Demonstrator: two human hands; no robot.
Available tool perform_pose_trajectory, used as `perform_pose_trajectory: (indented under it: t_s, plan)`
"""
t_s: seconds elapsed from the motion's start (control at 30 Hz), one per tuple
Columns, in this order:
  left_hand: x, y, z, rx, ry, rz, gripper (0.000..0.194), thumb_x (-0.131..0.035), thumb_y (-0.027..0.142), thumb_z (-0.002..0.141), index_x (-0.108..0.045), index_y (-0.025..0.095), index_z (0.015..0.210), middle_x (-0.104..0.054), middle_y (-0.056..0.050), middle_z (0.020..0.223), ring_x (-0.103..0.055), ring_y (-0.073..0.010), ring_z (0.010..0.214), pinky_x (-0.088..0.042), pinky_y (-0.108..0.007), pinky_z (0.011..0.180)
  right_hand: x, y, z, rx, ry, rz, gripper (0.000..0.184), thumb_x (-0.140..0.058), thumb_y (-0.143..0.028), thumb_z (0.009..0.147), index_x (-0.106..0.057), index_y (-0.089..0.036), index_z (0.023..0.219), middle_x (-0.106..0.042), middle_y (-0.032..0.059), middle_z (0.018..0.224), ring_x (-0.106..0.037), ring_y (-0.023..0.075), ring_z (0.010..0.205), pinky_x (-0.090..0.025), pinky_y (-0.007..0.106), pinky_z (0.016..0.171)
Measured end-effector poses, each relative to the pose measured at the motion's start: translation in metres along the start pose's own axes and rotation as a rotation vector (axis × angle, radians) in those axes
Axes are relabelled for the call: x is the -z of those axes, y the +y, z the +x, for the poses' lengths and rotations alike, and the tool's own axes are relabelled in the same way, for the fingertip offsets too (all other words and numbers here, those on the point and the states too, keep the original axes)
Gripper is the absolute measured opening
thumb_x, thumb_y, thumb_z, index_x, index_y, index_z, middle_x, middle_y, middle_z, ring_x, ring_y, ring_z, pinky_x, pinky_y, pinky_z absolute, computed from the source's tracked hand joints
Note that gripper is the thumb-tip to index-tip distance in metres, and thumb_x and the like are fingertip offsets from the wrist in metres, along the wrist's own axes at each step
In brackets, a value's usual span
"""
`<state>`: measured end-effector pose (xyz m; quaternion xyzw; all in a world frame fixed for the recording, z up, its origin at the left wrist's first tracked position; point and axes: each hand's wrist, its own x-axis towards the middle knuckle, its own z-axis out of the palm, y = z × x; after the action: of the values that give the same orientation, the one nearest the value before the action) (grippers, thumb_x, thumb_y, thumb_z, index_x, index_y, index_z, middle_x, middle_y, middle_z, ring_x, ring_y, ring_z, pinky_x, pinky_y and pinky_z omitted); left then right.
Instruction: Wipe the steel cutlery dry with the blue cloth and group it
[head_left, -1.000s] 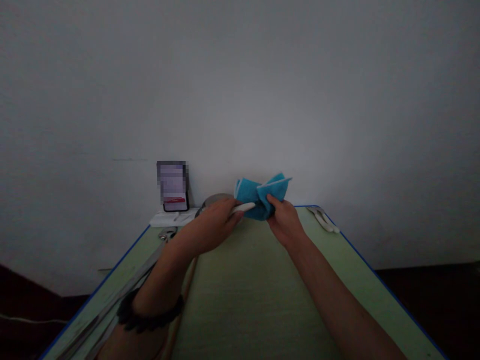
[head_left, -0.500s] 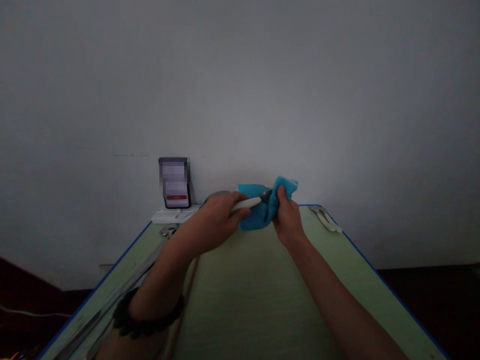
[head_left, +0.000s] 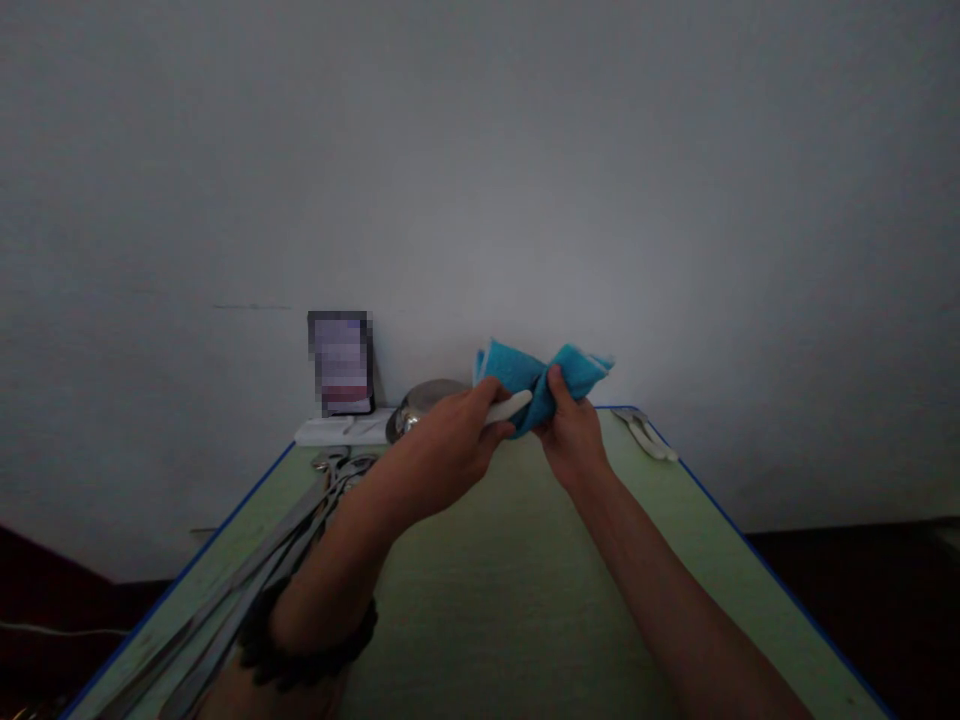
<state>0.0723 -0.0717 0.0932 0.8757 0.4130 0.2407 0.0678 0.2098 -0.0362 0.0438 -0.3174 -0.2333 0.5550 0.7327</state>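
Observation:
My left hand (head_left: pixel 457 440), a dark beaded bracelet on its wrist, is closed round the white handle (head_left: pixel 510 407) of a piece of cutlery. The far end of that cutlery goes into a blue cloth (head_left: pixel 577 372), so I cannot make out its kind. Thumb on top, my right hand (head_left: pixel 571 430) grips the cloth, bunched around the hidden metal end. Both hands are close together above the far part of the green table (head_left: pixel 510 580). A rounded shiny metal vessel (head_left: pixel 429 396) stands partly behind my left hand.
Several long metal utensils (head_left: pixel 255 560) lie along the table's left side, partly under my left forearm. A phone (head_left: pixel 341 365) leans on the wall above a white strip (head_left: pixel 330 432). White-handled cutlery (head_left: pixel 649 438) lies at the far right edge.
My left hand has shifted slightly right with the white handle. The cloth has changed folds around the metal end, which showed briefly half a second ago and is now covered.

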Motion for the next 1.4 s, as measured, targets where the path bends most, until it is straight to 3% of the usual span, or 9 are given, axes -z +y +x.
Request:
perform_pose_trajectory:
  t_s: [0.23,0.3,0.4,0.47,0.63,0.83,0.97,1.13,1.4]
  plan:
    - [-0.006,-0.008,0.005,0.081,0.061,-0.067,0.028,-0.047,0.026,0.083,-0.047,0.016,0.109,-0.061,-0.009,0.101,-0.058,-0.0218,0.092,-0.043,-0.033,0.077,-0.003,0.004,0.000,-0.126,-0.101,0.126,0.008,-0.066,-0.017,0.067,-0.061,-0.016,0.073,-0.068,-0.0011,0.074,-0.061,0.0087,0.065,-0.052,0.021,0.064]
    - [-0.002,-0.010,0.004,0.121,-0.011,-0.137,0.029,-0.047,0.033,0.083,-0.048,0.016,0.107,-0.064,-0.007,0.092,-0.060,-0.0193,0.079,-0.045,-0.030,0.068,-0.001,0.000,0.003,-0.103,-0.079,0.089,0.007,-0.065,-0.018,0.069,-0.061,-0.017,0.075,-0.068,-0.0012,0.075,-0.061,0.0092,0.064,-0.052,0.022,0.064]
    - [0.004,-0.010,0.001,0.124,-0.232,-0.272,0.028,-0.035,0.038,0.087,-0.051,0.016,0.092,-0.063,-0.001,0.071,-0.057,-0.0128,0.055,-0.043,-0.023,0.053,0.000,-0.005,0.005,-0.074,0.008,0.048,0.008,-0.061,-0.027,0.074,-0.060,-0.019,0.075,-0.067,-0.0023,0.070,-0.059,0.0096,0.059,-0.051,0.023,0.058]
    - [0.007,-0.011,0.001,0.098,-0.297,-0.304,0.030,-0.031,0.038,0.089,-0.051,0.016,0.083,-0.061,0.000,0.064,-0.055,-0.0110,0.050,-0.042,-0.021,0.050,-0.002,-0.006,0.004,-0.082,0.047,0.082,0.014,-0.052,-0.031,0.081,-0.059,-0.020,0.075,-0.067,-0.0025,0.069,-0.059,0.0099,0.057,-0.050,0.023,0.057]
    - [0.013,-0.018,0.002,0.120,-0.162,-0.265,0.028,-0.032,0.035,0.088,-0.051,0.017,0.078,-0.060,0.001,0.062,-0.056,-0.0107,0.053,-0.043,-0.021,0.053,-0.004,-0.009,0.001,-0.161,0.008,0.153,0.036,-0.031,-0.043,0.088,-0.059,-0.022,0.083,-0.069,0.0006,0.076,-0.063,0.0140,0.065,-0.052,0.029,0.062]
    - [0.032,-0.028,-0.001,0.250,0.032,-0.246,0.027,-0.039,0.037,0.083,-0.053,0.016,0.072,-0.062,-0.001,0.061,-0.054,-0.0112,0.048,-0.041,-0.020,0.046,0.000,-0.019,0.002,-0.191,-0.205,0.169,0.040,-0.032,-0.046,0.087,-0.061,-0.019,0.088,-0.069,0.0052,0.084,-0.064,0.0181,0.081,-0.050,0.034,0.074]
    - [0.025,-0.024,-0.001,0.180,-0.073,-0.287,0.027,-0.036,0.035,0.085,-0.054,0.016,0.076,-0.063,-0.001,0.064,-0.057,-0.0112,0.052,-0.043,-0.020,0.049,-0.008,-0.017,-0.006,-0.234,-0.351,0.153,0.029,-0.039,-0.038,0.085,-0.062,-0.020,0.089,-0.068,0.0030,0.094,-0.061,0.0154,0.087,-0.048,0.030,0.078]
    - [-0.002,-0.010,0.002,0.074,-0.245,-0.219,0.023,-0.042,0.036,0.084,-0.052,0.017,0.076,-0.064,-0.001,0.063,-0.059,-0.0122,0.052,-0.042,-0.021,0.049,-0.009,-0.007,-0.008,-0.129,-0.211,0.028,0.013,-0.055,-0.028,0.076,-0.061,-0.017,0.075,-0.066,0.0007,0.070,-0.061,0.0142,0.069,-0.048,0.028,0.072]
    - [-0.015,-0.018,0.006,0.093,-0.093,-0.006,0.028,-0.045,0.038,0.083,-0.055,0.017,0.068,-0.066,-0.003,0.061,-0.062,-0.0164,0.058,-0.042,-0.024,0.053,-0.011,-0.002,-0.009,-0.084,-0.278,0.006,0.014,-0.063,-0.029,0.069,-0.062,-0.016,0.074,-0.068,0.0024,0.074,-0.061,0.0152,0.072,-0.048,0.028,0.068]
